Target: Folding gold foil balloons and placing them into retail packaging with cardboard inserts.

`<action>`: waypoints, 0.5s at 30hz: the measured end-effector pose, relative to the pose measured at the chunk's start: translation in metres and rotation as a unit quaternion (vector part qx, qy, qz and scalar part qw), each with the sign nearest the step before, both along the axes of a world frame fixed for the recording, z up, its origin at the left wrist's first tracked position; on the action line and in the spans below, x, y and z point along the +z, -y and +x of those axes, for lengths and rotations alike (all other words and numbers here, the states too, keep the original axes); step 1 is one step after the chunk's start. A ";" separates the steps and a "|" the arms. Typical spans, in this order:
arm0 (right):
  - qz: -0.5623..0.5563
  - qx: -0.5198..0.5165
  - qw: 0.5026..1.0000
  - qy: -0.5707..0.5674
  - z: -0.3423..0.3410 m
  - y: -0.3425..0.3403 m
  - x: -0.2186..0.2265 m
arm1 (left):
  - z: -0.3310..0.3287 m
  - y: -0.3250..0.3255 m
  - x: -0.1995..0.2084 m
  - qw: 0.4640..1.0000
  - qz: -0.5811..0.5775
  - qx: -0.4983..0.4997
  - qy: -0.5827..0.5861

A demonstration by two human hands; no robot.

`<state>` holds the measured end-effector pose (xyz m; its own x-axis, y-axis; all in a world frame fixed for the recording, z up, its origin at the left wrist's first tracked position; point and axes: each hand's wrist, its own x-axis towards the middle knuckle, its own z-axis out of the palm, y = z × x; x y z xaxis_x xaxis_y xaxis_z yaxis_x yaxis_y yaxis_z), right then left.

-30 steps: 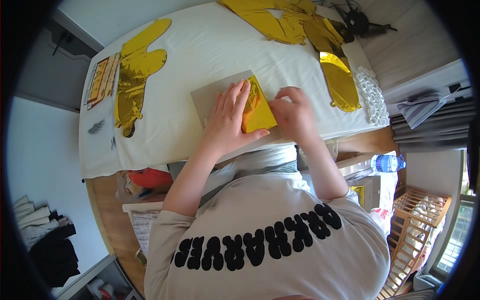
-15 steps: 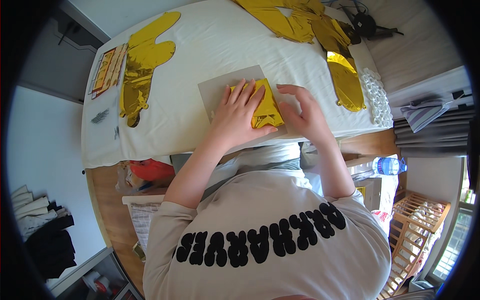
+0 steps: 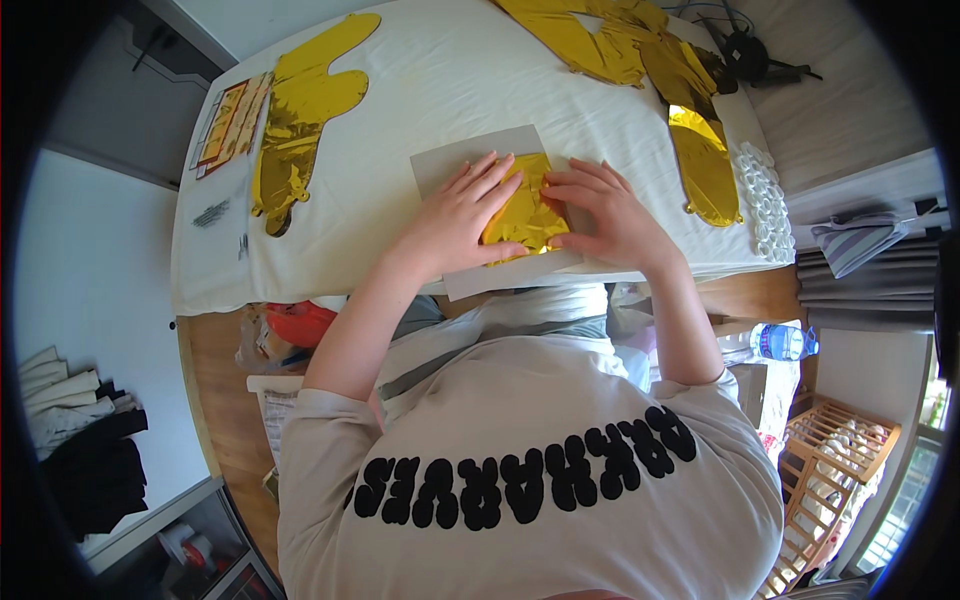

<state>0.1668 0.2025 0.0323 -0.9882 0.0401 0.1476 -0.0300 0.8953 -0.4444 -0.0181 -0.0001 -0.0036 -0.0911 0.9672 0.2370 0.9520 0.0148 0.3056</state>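
Two bare hands press a gold foil packet flat at the near side of a white-clothed worktop (image 3: 420,85). With the packet (image 3: 525,210) as the dial's centre and twelve pointing away from the wearer, the left hand (image 3: 462,218) lies open at nine o'clock, fingers spread over the foil, thumb along its near edge. The right hand (image 3: 608,215), open and lightly bent, meets the opposite edge at three, thumb and fingertips apart. Beneath lies a grey board (image 3: 445,160), larger than the foil.

The packet looks mostly folded, already a compact, roughly four-sided shape; smoothing its creased surface appears to be what remains on it (its underside is hidden).

Farther out, white loops (image 3: 765,205) cluster at three, and dark slender pieces (image 3: 210,214) lie at nine. More gold foil is spread out, apparently unfolded: a lobed piece (image 3: 300,120) at ten, and a stretch (image 3: 705,170) reaching from between two and three round to one, whether one piece or several cannot be told. A black device (image 3: 745,48) sits near two.
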 end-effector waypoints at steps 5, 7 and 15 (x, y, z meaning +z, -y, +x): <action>0.002 -0.078 0.997 0.022 -0.037 0.027 0.011 | 0.000 0.001 0.000 0.999 -0.022 0.016 -0.028; 0.004 -0.055 0.997 -0.045 -0.051 0.044 -0.002 | -0.002 -0.001 0.004 0.999 -0.035 0.008 -0.008; 0.034 -0.004 0.995 -0.092 -0.060 0.050 -0.028 | -0.007 0.008 -0.008 1.000 0.015 0.008 0.022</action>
